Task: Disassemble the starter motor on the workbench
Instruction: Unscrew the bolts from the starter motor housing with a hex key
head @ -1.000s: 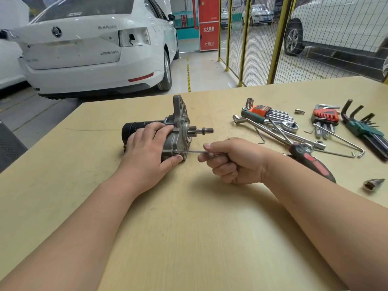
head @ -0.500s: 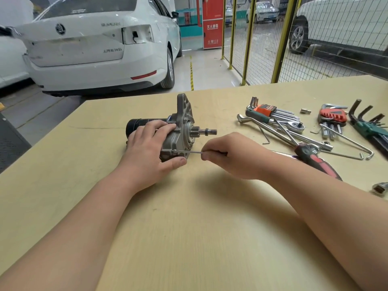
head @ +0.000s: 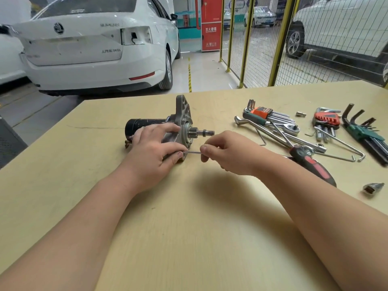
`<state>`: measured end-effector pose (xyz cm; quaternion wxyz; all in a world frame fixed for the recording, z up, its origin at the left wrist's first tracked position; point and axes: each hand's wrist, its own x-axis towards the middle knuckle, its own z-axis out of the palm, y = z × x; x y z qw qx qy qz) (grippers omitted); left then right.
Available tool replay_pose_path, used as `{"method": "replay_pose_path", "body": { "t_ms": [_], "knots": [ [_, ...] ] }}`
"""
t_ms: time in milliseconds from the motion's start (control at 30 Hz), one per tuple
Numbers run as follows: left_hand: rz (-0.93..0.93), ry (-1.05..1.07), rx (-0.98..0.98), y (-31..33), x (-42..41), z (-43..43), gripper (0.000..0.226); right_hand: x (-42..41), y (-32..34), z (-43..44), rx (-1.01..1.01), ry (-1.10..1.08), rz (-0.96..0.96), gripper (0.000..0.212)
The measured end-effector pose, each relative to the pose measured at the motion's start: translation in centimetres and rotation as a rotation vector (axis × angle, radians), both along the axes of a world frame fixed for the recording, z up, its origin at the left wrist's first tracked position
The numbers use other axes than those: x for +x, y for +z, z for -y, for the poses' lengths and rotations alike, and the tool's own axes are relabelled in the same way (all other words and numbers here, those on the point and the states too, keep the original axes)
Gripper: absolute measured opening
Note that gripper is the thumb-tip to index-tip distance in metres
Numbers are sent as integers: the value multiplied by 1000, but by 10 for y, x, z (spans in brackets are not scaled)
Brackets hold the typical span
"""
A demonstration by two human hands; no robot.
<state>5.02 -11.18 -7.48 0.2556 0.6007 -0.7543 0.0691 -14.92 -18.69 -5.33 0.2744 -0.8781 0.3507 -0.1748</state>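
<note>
Starter motor (head: pixel 180 127), frame centre, is gripped by the left hand (head: pixel 153 152); a thin rod (head: pixel 192 152) (key or bolt, undetermined) is pinched by the right hand (head: pixel 228 152). Motor is seen whole: disassembly is judged barely begun.

I get one view here: head-worn wide-angle, tilted forward and down onto the worktop (head: pixel 189 238). The starter motor (head: pixel 182 122) sits close, just above frame centre. Beyond the motor the lens reaches a white car (head: pixel 84 51); beyond-right, a mesh fence (head: pixel 315 49).
</note>
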Motion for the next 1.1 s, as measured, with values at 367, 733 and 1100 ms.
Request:
{"method": "replay_pose_path", "body": {
  "t_ms": [367, 733, 1100],
  "knots": [
    [-70, -67, -88, 2, 2, 1, 6, -8, 48, 7, 380, 35, -169, 45],
    [-11, -37, -20, 5, 1, -1, 26, 18, 42, -9, -242, -1, -499, 30],
    [6, -107, -138, 4, 0, 1, 4, 35, 53, -16, -223, -36, -588, 12]
  ]
}}
